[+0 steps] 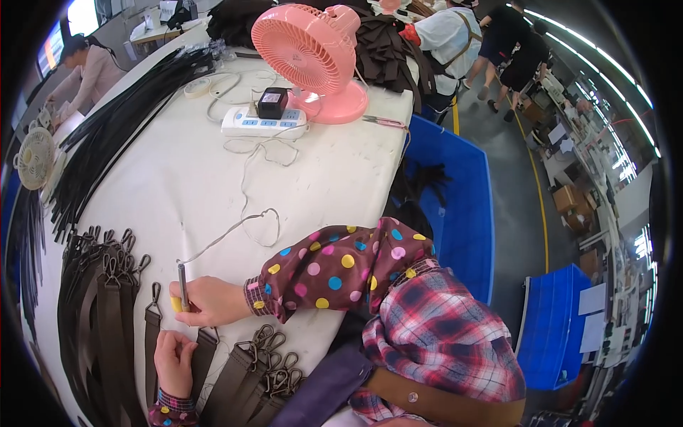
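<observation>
My right hand is closed round a slim metal pen-shaped tool, held upright with a thin grey cord at its top end. Something yellow shows at the fingertips; I cannot tell whether it is a grip or a finger cover. Just below, my left hand has its fingers curled in a pinch at the edge of a dark brown strap. The tool's lower tip is hidden by my right hand. Another strap with a metal snap hook lies beside my left hand.
Straps with snap hooks lie in piles left and right. Further back stand a power strip with a black adapter and a pink fan. A blue bin adjoins the table's right side. Several people work or walk beyond.
</observation>
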A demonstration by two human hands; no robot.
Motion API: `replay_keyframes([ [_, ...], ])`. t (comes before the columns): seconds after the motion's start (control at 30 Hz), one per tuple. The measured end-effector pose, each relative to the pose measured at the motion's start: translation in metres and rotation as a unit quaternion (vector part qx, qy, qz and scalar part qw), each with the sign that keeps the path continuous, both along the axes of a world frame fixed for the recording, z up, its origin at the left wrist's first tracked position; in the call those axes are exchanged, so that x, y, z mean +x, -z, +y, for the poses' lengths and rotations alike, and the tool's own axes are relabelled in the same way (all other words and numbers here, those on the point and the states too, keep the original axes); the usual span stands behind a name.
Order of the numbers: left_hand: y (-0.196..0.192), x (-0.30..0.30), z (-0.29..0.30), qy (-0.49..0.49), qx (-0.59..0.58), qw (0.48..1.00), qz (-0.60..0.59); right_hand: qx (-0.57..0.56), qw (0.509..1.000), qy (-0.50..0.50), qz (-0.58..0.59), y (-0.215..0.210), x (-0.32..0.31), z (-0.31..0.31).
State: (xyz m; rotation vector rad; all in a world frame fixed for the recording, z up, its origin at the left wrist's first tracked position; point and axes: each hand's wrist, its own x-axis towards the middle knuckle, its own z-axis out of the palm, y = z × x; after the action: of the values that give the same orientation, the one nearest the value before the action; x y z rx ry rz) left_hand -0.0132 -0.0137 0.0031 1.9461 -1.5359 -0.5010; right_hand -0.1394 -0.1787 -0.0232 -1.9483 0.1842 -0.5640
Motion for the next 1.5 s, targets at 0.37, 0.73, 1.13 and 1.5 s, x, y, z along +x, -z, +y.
replay_keyframes([
  [0.37,0.014,0.009,0.007,0.032,-0.029,0.999,-0.010,-0.010,1.000,-0.022,0.008,-0.003,-0.003,0.000],
  [0.73,0.008,0.018,0.023,-0.009,0.026,0.998,0.059,-0.029,0.999,-0.043,0.013,-0.002,0.002,0.008],
  [1.13,-0.003,0.012,0.003,0.025,0.023,0.998,0.057,0.118,0.985,-0.079,0.103,-0.009,-0.006,-0.002],
  [1.5,-0.006,0.013,0.002,0.004,0.031,0.996,0.078,0.109,0.991,-0.047,0.055,-0.002,0.002,0.008],
])
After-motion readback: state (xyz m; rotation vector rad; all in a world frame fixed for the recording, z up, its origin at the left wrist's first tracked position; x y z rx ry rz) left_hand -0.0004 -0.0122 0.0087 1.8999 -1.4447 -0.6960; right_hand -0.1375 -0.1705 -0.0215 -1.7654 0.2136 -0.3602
